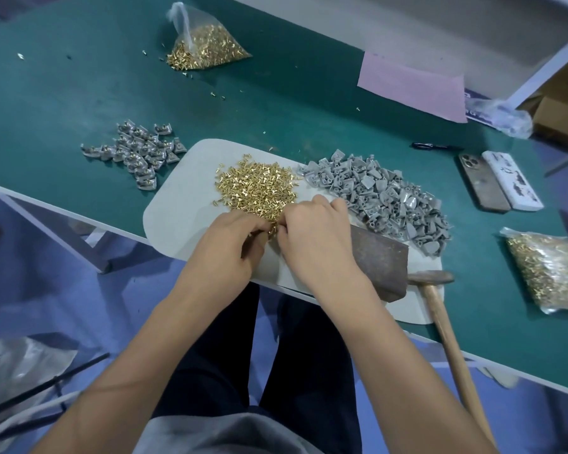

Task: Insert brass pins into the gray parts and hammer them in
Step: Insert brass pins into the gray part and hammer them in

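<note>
Shiny brass pins (254, 188), matte gray parts (381, 194)

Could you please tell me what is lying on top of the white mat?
On the mat: loose brass pins, gray parts, a rusty block and the hammer head. The hands cover part of it.

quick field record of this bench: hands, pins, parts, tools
left hand: pinching brass pins at the near edge of the loose pin pile
right hand: fingers curled at the same spot; what it holds is hidden
gray parts: unpinned heap right of the pins, on the pale mat
finished parts: cluster left of the mat
hammer: untouched, beside the rusty block
pin bags: far, right
</note>
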Motion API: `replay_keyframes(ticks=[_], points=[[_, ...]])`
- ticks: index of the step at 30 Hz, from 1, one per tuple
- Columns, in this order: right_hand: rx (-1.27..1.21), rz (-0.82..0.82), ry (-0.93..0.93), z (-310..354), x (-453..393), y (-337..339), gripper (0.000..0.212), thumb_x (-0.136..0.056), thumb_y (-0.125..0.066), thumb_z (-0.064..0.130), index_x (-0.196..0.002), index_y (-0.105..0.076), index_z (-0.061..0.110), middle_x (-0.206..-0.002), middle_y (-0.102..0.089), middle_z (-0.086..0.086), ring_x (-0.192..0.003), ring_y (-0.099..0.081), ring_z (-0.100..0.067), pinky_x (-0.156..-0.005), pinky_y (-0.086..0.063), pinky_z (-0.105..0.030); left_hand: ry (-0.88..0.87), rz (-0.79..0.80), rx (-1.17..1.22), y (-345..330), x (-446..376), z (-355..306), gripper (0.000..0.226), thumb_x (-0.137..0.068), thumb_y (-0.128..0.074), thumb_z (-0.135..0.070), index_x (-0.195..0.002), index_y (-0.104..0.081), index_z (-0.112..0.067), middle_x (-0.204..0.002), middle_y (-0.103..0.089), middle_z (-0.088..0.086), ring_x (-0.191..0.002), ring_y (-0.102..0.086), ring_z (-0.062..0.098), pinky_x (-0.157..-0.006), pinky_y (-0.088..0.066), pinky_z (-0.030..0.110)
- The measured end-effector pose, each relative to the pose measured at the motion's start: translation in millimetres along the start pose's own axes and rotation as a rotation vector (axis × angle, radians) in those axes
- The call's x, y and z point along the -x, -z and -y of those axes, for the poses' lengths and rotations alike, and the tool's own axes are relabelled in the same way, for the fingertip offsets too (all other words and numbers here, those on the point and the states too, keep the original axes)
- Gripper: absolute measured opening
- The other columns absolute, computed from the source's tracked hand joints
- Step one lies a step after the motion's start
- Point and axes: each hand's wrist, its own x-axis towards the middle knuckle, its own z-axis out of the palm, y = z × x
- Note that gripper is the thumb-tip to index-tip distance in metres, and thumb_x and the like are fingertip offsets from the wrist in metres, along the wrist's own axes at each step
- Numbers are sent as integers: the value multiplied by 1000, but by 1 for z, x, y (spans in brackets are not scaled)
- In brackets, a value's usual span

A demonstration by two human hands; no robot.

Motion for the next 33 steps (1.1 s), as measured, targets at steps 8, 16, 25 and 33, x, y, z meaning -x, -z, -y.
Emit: replay_keyframes(ticks=[8, 16, 25, 33], points=[[-104, -69, 40, -18, 9, 5, 24, -104, -49, 32, -105, -73, 32, -103, -70, 6, -108, -49, -23, -86, -23, -38, 19, -29, 11, 1, 2, -1, 15, -96, -62, -17, -108, -69, -22, -95, -56, -19, -89, -48, -8, -78, -36, 6], [-510, -186, -81, -42, 14, 8, 8, -101, -61, 29, -99, -68, 27, -101, -67, 11, -102, -56, -18, -96, -43, -43, 37, 50, 164, -9, 6, -33, 14, -97, -60, -26, -105, -69, -34, -91, -66, -24, -86, -60, -2, -68, -43, 10], [-625, -144, -108, -51, 20, 6, 8, -98, -66, 29, -96, -73, 29, -103, -68, 12, -105, -53, -18, -99, -42, -46, 1, 140, 216, -27, 18, -49, 13, -97, -59, -31, -105, -68, -35, -98, -66, -33, -91, -61, -9, -75, -44, 7], [-674, -153, -180, -55, 10, -1, 6, -91, -75, 37, -86, -77, 37, -93, -65, 19, -99, -58, -10, -87, -49, -37, -55, 104, -16, -19, -4, -21, 21, -91, -69, -13, -111, -72, -17, -101, -62, -13, -102, -54, 16, -85, -42, 25]])
